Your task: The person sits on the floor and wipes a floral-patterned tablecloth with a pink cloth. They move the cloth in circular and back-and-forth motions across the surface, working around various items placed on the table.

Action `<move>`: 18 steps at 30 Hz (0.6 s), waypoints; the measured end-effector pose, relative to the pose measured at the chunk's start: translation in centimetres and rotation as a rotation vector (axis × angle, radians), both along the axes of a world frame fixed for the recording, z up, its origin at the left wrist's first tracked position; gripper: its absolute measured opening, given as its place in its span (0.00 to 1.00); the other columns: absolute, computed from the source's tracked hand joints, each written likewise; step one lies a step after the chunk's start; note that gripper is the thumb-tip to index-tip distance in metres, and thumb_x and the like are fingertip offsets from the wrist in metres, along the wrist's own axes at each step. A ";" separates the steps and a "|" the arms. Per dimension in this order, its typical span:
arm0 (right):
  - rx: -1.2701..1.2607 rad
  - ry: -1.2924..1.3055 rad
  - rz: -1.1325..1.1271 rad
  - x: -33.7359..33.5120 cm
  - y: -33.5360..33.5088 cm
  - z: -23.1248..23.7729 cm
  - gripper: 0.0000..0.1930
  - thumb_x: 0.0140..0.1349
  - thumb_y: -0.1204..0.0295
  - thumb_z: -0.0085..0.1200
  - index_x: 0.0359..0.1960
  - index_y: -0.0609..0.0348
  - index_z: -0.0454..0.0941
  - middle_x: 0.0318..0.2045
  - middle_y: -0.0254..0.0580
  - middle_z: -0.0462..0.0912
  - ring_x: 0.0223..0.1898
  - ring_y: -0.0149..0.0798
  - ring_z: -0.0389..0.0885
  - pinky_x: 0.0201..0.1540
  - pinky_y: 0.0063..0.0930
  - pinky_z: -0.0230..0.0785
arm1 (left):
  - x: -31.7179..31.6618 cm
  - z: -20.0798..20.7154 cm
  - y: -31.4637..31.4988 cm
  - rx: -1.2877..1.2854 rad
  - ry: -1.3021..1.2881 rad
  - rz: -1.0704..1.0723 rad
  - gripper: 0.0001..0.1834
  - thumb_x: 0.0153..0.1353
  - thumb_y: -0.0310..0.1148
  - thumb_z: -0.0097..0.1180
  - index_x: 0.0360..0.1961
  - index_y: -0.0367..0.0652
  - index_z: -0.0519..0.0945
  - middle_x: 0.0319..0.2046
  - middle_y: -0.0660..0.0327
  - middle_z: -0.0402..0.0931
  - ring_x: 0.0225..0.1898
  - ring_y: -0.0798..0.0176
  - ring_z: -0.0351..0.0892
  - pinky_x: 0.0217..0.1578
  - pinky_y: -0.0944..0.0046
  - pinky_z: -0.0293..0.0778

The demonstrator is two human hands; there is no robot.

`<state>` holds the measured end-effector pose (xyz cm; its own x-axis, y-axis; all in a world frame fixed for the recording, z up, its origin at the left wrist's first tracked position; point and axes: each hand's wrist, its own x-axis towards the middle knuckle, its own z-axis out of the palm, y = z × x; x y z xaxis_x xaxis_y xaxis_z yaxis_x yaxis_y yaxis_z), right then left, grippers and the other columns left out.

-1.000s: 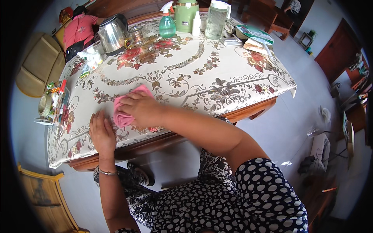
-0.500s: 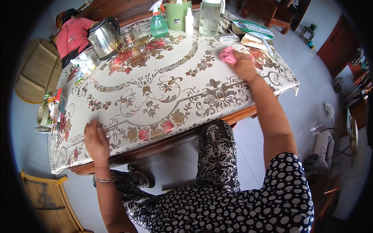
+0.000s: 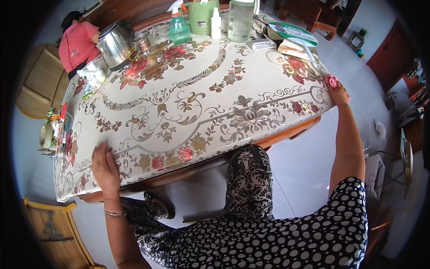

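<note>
- Clutching a bunched pink cloth [image 3: 331, 80], the right hand [image 3: 339, 94] is at the right corner of the floral tablecloth [image 3: 264, 80]; the left hand [image 3: 106, 170] lies palm down, holding nothing, near its front edge.
- How much surface has been gone over cannot be told.
- Green spray bottle [image 3: 179, 31] and ribbed pitcher [image 3: 238, 24] seem partly filled; the steel kettle [image 3: 112, 47] hides its contents.

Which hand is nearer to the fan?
Right. The right hand, holding the cloth, is right of the fan and closer to the table's near edge; the left hand lies far to the fan's left, by that edge.
</note>
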<state>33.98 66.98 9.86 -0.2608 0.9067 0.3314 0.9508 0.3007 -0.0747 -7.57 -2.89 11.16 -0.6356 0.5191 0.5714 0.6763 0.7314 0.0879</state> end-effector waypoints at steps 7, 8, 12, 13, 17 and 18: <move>0.103 0.067 0.052 0.0 -1.4 -0.6 0.31 0.58 0.48 0.48 0.58 0.55 0.69 0.55 0.50 0.73 0.56 0.55 0.70 0.59 0.44 0.60 | 0.7 0.4 0.8 0.007 0.032 0.034 0.17 0.67 0.32 0.41 0.54 0.40 0.71 0.49 0.50 0.72 0.55 0.46 0.67 0.55 0.51 0.62; 0.137 0.084 0.104 -0.5 -2.6 -0.8 0.30 0.58 0.49 0.49 0.57 0.56 0.69 0.53 0.51 0.75 0.54 0.56 0.71 0.58 0.44 0.61 | 0.8 0.5 0.7 0.002 0.041 0.033 0.17 0.67 0.32 0.41 0.54 0.40 0.71 0.49 0.48 0.72 0.54 0.45 0.67 0.55 0.51 0.62; 0.305 0.144 0.289 -0.3 -6.7 -1.2 0.24 0.57 0.58 0.53 0.52 0.60 0.73 0.43 0.55 0.79 0.46 0.56 0.77 0.52 0.45 0.67 | 0.7 0.3 0.7 0.018 0.051 0.028 0.16 0.67 0.32 0.41 0.53 0.40 0.72 0.49 0.50 0.73 0.55 0.45 0.67 0.55 0.51 0.62; 0.280 0.183 0.340 -0.6 -8.0 -1.1 0.24 0.57 0.59 0.53 0.52 0.60 0.73 0.43 0.55 0.80 0.46 0.56 0.77 0.51 0.44 0.67 | 0.8 0.4 0.7 0.018 0.047 0.032 0.16 0.67 0.32 0.41 0.53 0.41 0.72 0.49 0.51 0.73 0.55 0.46 0.67 0.55 0.51 0.62; 0.299 0.217 0.450 -2.1 -13.8 -0.7 0.23 0.56 0.65 0.55 0.52 0.61 0.73 0.43 0.56 0.79 0.46 0.55 0.76 0.51 0.43 0.68 | 0.7 0.3 0.5 0.013 0.017 0.048 0.17 0.66 0.33 0.42 0.54 0.42 0.72 0.51 0.54 0.72 0.58 0.48 0.65 0.56 0.51 0.61; 0.314 0.243 0.489 -2.7 -15.5 -0.4 0.23 0.56 0.66 0.55 0.52 0.61 0.73 0.43 0.56 0.79 0.46 0.55 0.76 0.51 0.43 0.67 | 0.7 0.3 0.4 0.011 0.008 0.055 0.17 0.66 0.33 0.43 0.55 0.42 0.71 0.52 0.55 0.72 0.60 0.49 0.65 0.56 0.51 0.60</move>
